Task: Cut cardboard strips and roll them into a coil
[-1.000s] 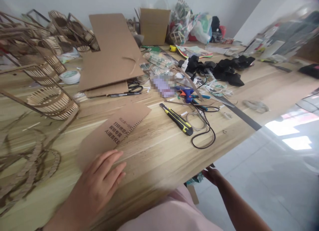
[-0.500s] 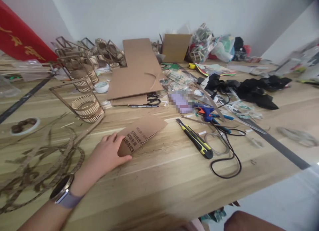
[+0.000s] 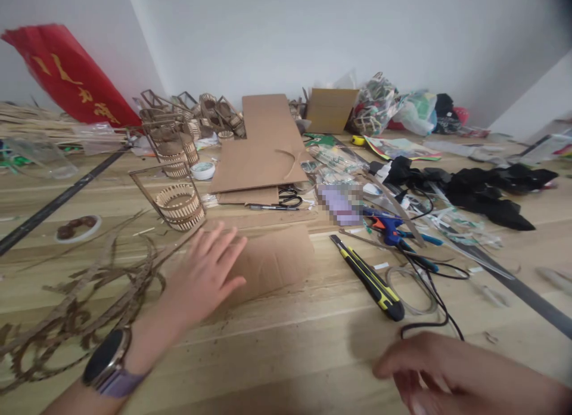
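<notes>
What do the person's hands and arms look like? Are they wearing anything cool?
The left hand has no glove. On that wrist is a watch with a dark, rounded face, a shiny metal-looking rim and a greyish-purple strap. The right hand is bare too. No sleeves show.

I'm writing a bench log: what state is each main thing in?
Cardboard piece: plain side showing
Left hand: fingers spread, over the piece
Right hand: fingers loosely curled, nothing visibly held
Utility knife: lying down, blade extension unclear
Glue gun: lying on its side
Scissors: handles showing, blades hidden
Nearest basket: upright, open-topped
Pen: lying flat
</notes>
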The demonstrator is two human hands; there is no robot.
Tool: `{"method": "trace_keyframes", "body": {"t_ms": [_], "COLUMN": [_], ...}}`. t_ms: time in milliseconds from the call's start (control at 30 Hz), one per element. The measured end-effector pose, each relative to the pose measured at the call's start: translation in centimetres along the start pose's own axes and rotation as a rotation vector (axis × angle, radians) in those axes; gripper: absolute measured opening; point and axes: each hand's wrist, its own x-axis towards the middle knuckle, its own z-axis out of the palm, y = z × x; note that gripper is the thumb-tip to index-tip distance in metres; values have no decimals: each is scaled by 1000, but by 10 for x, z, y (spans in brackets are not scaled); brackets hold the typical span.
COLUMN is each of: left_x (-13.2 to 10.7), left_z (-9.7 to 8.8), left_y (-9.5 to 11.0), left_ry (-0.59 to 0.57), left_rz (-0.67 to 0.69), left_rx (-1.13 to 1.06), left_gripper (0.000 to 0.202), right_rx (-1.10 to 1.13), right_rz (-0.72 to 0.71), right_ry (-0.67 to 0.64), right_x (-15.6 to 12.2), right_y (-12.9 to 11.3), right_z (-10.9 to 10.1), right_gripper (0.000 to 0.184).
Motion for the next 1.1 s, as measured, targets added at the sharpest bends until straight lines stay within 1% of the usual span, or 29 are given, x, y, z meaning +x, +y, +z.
{"method": "trace_keyframes", "body": {"t_ms": [33,67,100,167,200,233,267,367,433,500,633,800,867,967,1100], "left_x": [1,2,4,8,10,12,13,11,5,-4,-18,-21,-21,-21,-25], "left_z": [7,14,18,24,25,25,24,22,22,24,29,34,35,37,35], "left_y": [4,8,11,14,14,15,17,26,37,48,66,73,73,72,76], "left_ry": [-46,-120,-198,-363,-418,-449,-459,-422,-394,-382,-371,-315,-280,-243,-189], "left_rz": [18,1,-48,-121,-129,-120,-97,-5,62,120,147,139,167,203,211], "left_rx": [10,9,-2,-58,-94,-129,-163,-243,-291,-332,-343,-277,-268,-258,-181], "left_gripper": [68,77,88,103,104,103,101,97,99,101,98,94,92,89,83], "right_rx": [-29,-59,-98,-209,-296,-417,-469,-569,-631,-683,-741,-725,-692,-629,-542], "right_rz": [-18,-27,-49,-147,-182,-184,-177,-165,-150,-130,-96,-85,-77,-77,-129], "right_ry": [-37,-56,-62,4,42,112,159,221,223,219,200,152,158,209,270], "right_x": [13,28,46,86,108,130,152,212,241,259,276,277,271,254,217], "right_y": [-9,-17,-24,-34,-36,-36,-35,-29,-24,-22,-23,-30,-30,-30,-31], "right_z": [-12,-24,-36,-56,-63,-70,-75,-82,-83,-84,-88,-98,-102,-107,-104], "right_gripper": [34,37,39,39,37,33,30,26,26,29,33,33,29,21,27]}}
